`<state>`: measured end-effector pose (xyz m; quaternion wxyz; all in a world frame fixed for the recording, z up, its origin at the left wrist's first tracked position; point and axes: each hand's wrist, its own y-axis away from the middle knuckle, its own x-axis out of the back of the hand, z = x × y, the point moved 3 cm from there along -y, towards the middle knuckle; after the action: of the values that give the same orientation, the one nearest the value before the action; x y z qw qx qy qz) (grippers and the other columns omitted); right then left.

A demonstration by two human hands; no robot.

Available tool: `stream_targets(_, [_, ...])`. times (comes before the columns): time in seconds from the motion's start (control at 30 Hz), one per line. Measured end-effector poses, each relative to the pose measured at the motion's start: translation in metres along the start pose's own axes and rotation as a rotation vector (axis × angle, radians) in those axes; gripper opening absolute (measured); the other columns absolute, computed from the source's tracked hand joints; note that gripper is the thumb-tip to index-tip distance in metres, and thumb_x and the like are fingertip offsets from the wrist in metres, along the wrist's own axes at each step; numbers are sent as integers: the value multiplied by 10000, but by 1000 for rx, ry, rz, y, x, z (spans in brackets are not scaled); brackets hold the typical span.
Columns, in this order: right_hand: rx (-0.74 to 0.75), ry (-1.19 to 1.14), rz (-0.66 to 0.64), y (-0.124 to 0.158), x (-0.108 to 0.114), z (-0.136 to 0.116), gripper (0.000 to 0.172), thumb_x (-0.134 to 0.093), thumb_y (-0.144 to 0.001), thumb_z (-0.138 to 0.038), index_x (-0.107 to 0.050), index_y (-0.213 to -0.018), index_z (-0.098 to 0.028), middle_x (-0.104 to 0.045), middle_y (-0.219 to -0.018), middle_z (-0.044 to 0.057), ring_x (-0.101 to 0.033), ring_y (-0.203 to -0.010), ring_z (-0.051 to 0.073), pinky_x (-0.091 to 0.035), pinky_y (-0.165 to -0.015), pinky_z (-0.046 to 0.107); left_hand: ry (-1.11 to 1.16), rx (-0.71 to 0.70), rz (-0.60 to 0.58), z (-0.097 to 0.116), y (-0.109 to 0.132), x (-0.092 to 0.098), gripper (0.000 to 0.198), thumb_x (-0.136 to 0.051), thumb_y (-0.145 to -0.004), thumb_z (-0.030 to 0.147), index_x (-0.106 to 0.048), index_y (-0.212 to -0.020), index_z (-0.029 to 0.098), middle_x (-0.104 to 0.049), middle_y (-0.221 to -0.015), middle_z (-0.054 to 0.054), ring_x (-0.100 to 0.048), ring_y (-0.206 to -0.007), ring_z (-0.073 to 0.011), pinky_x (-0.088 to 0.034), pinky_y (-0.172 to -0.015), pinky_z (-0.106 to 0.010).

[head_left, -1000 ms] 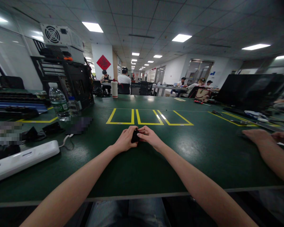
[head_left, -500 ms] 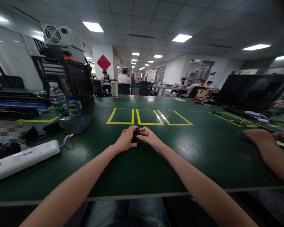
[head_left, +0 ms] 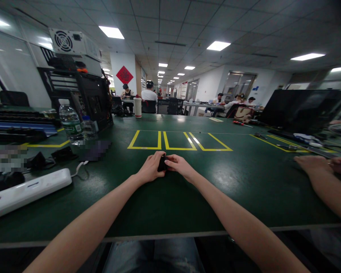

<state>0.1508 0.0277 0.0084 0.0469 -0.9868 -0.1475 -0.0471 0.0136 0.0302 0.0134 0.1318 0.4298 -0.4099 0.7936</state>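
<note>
A small black block-like object stands between my two hands, low over the green table; its exact kind is too dark and small to tell. My left hand is closed around its left side, fingers over the top and thumb at the near lower edge. From the other side my right hand touches the object with thumb and forefinger pinched together. Whether those fingertips grip a smaller part is hidden. Just beyond the hands, yellow tape outlines mark the tabletop.
At left lie a white power strip and black adapters; water bottles stand before a black computer case. A white tumbler is farther back. To the right are a co-worker's hand, tools and a monitor.
The fingers of my right hand have shifted slightly at the object's side, and the forefinger sits a little lower. The co-worker's hands at right moved a little. My left hand stays in place.
</note>
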Motion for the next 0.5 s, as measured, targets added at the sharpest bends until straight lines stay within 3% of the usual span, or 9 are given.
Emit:
stream_targets(0.27, [94,-24,-11,4,-2,-6,269,-593,-669,-305,-477,-886,-194,-556,-834,17,-551,-791,128,-463,-727,323,-16,-11,20,-2,0,-3,618,-593,-601,217,-278,-1131,198,-420,-1089,-68,-438,-1024,-231,-333,-886,-409])
stream_targets(0.5, [1,-17,31,0,0,0,363,-614,-646,-320,-492,-956,-174,-539,-960,66,-533,-874,158,-459,-760,347,-14,-15,5,-1,0,-2,608,-587,-610,221,-275,-1132,203,-417,-1092,-66,-440,-1016,-228,-321,-894,-413])
